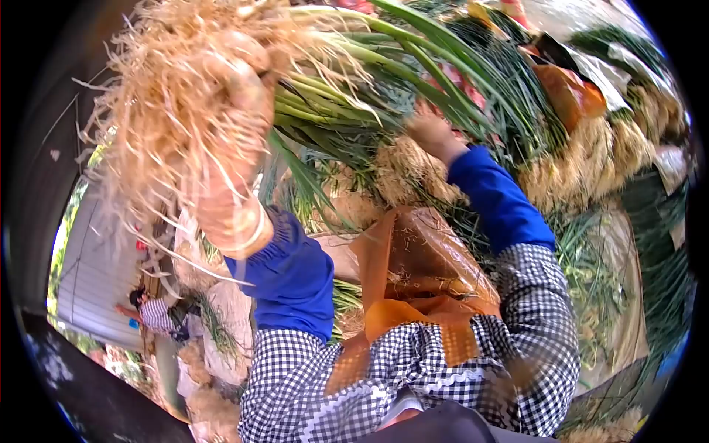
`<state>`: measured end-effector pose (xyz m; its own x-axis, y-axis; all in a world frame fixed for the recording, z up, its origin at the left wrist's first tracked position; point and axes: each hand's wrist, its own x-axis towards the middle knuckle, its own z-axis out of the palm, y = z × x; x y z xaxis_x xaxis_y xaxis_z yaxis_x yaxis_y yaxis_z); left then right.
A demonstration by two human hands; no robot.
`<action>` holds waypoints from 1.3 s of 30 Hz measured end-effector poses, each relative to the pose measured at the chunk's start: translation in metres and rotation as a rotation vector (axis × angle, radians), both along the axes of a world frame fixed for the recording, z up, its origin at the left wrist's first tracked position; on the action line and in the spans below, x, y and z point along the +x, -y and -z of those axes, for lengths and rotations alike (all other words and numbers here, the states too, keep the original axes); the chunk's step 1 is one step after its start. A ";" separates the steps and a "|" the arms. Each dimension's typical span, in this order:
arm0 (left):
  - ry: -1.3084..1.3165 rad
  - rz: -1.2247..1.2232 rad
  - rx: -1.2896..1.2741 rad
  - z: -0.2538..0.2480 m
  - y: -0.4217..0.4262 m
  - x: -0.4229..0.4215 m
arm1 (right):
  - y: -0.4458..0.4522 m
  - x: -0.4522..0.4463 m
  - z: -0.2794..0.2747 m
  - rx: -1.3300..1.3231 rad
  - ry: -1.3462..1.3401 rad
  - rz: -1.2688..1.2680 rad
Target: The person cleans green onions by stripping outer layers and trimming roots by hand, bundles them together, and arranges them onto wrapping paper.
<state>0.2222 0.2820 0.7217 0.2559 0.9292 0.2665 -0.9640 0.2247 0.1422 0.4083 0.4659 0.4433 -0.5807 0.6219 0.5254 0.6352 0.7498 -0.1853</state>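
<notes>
Raised at the upper left, my left hand (240,111) is closed round a large bunch of green onions (310,100). Pale, tangled roots (159,96) hang over and around its fingers, and the green leaves stretch to the right. My right hand (434,134) is at the upper middle, beside the leaves of the bunch; its fingers are blurred and partly hidden by greenery. Below it lies another clump of roots (413,173). An orange plastic apron (425,258) covers my front.
More onion bundles (583,159) lie at the upper right, near an orange plastic piece (569,92). Sacking (609,295) with loose leaves spreads at the right. Another person (155,314) is at the lower left, near a pale wall (100,273).
</notes>
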 end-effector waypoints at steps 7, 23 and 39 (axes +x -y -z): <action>-0.065 -0.171 0.110 -0.035 0.024 -0.062 | 0.046 0.173 0.341 -0.457 0.117 0.277; -0.198 -0.633 0.255 -0.079 0.118 -0.198 | 0.089 -0.334 -0.105 0.218 0.270 -0.613; -0.232 -0.964 0.163 0.007 0.204 -0.263 | 0.240 -0.388 -0.215 -0.815 -0.192 -1.561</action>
<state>-0.0409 0.0776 0.7150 -0.5247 0.7241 0.4477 -0.6689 -0.6759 0.3093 0.0199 0.2263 0.6578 -0.8056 -0.2850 0.5194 -0.5871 0.2669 -0.7643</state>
